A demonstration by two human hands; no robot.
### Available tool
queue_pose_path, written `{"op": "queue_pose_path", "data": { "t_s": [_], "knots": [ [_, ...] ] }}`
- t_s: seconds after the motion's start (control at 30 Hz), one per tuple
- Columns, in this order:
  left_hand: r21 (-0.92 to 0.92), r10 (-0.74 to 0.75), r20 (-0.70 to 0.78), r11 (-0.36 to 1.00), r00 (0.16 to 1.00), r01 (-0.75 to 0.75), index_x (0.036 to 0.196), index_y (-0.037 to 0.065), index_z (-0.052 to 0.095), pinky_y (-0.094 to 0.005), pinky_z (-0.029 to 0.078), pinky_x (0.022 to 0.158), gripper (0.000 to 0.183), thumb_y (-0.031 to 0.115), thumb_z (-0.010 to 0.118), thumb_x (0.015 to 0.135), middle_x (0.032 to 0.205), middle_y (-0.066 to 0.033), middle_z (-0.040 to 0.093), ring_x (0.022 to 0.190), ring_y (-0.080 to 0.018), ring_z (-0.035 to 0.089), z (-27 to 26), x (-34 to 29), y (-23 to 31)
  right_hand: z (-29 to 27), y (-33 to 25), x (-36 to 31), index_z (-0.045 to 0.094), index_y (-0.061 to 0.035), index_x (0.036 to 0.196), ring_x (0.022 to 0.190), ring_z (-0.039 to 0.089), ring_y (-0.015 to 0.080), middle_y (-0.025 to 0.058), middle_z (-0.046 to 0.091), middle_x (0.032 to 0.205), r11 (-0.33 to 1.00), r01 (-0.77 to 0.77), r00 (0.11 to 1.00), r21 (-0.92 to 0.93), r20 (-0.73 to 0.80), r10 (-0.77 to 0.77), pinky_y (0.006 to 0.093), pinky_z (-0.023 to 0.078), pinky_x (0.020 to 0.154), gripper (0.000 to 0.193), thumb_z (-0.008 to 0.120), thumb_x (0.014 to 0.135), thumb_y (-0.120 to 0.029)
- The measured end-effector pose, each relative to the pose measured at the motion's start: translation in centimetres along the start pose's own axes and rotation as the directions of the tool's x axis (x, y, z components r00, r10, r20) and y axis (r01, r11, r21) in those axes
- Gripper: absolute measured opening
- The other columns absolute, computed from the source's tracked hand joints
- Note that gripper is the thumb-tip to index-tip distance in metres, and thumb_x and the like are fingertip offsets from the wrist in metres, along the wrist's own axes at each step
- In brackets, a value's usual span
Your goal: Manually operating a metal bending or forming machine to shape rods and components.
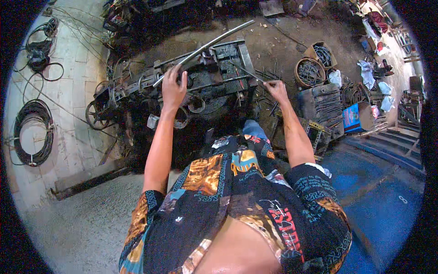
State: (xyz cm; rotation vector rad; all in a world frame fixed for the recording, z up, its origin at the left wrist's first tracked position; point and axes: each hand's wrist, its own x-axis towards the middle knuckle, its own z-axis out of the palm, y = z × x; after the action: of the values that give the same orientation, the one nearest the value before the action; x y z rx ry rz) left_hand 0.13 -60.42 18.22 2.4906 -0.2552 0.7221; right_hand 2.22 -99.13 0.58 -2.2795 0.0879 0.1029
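My left hand (173, 89) is closed over a long pale metal rod (214, 42) near its lower left end. From there the rod slants up and right across a dark, greasy machine (214, 93) with a long bed and rails. A short end of it shows left of my fingers. My right hand (277, 90), at the right end of the machine, pinches a thin dark metal bar (246, 71) that reaches left over the bed. Where the bar's far tip rests I cannot tell.
A handwheel (96, 106) sits at the machine's left end. Right of the machine stand a round basket (310, 72) and a cardboard box (323, 54) of metal pieces, beside a dark stack of bars (321, 107). A cable coil (34, 132) hangs on the white wall (73, 82).
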Motion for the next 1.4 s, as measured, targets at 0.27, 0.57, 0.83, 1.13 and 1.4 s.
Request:
{"op": "queue_pose_path", "data": {
  "t_s": [0.27, 0.57, 0.83, 1.13, 1.4],
  "knots": [
    [0.317, -0.145, 0.322, 0.948, 0.936, 0.038, 0.102, 0.002, 0.056, -0.0454, 0.046, 0.073, 0.04, 0.039, 0.05, 0.087, 0.091, -0.0205, 0.06, 0.085, -0.0362, 0.058, 5.9, 5.4, -2.5, -1.2, -2.1, 7.1, 0.068, -0.0168, 0.093, 0.086, 0.061, 0.0349, 0.0177, 0.064, 0.09, 0.992, 0.071, 0.966, -0.109, 0.255, -0.041, 0.0431, 0.047, 0.078, 0.035, 0.061, 0.076, -0.046],
    [0.457, -0.209, 0.356, 0.889, 0.911, 0.025, 0.076, 0.005, 0.052, -0.0472, 0.042, 0.053, 0.043, 0.047, 0.05, 0.085, 0.06, -0.018, 0.057, 0.06, -0.0376, 0.057, 5.9, 5.8, -3.8, 0.6, -4.1, 12.3, 0.066, -0.0132, 0.093, 0.087, 0.06, 0.035, 0.0184, 0.063, 0.091, 0.95, 0.266, 0.924, -0.165, 0.324, -0.202, 0.0443, 0.048, 0.078, 0.039, 0.061, 0.074, -0.047],
    [0.415, -0.201, 0.394, 0.91, 0.897, 0.022, 0.073, 0.004, 0.05, -0.0472, 0.042, 0.052, 0.045, 0.047, 0.051, 0.085, 0.059, -0.0183, 0.056, 0.06, -0.0377, 0.057, 4.5, 5.6, -4.4, 2.0, -9.5, 13.8, 0.065, -0.0092, 0.098, 0.085, 0.061, 0.0349, 0.0192, 0.063, 0.09, 0.9, 0.326, 0.872, -0.289, 0.459, -0.168, 0.0426, 0.048, 0.078, 0.034, 0.062, 0.072, -0.032],
    [0.407, -0.2, 0.464, 0.913, 0.863, -0.008, 0.069, 0.004, 0.051, -0.0473, 0.044, 0.052, 0.051, 0.053, 0.049, 0.083, 0.058, -0.0191, 0.056, 0.057, -0.0392, 0.056, 4.7, 6.4, -4.0, 9.2, -6.3, 14.0, 0.062, -0.0094, 0.103, 0.094, 0.058, 0.0332, 0.0161, 0.062, 0.099, 0.914, 0.406, 0.841, 0.024, 0.382, -0.383, 0.0392, 0.046, 0.084, 0.028, 0.059, 0.075, -0.015],
    [0.42, -0.188, 0.526, 0.905, 0.83, -0.061, 0.07, 0.004, 0.053, -0.0471, 0.045, 0.052, 0.054, 0.056, 0.047, 0.083, 0.058, -0.0195, 0.057, 0.058, -0.0385, 0.058, 5.9, 7.6, -2.5, 10.6, -6.2, 13.7, 0.06, -0.0117, 0.099, 0.096, 0.056, 0.0323, 0.0091, 0.059, 0.104, 0.812, 0.58, 0.803, 0.067, 0.119, -0.584, 0.0391, 0.046, 0.082, 0.024, 0.063, 0.075, -0.012]
  ]
}}
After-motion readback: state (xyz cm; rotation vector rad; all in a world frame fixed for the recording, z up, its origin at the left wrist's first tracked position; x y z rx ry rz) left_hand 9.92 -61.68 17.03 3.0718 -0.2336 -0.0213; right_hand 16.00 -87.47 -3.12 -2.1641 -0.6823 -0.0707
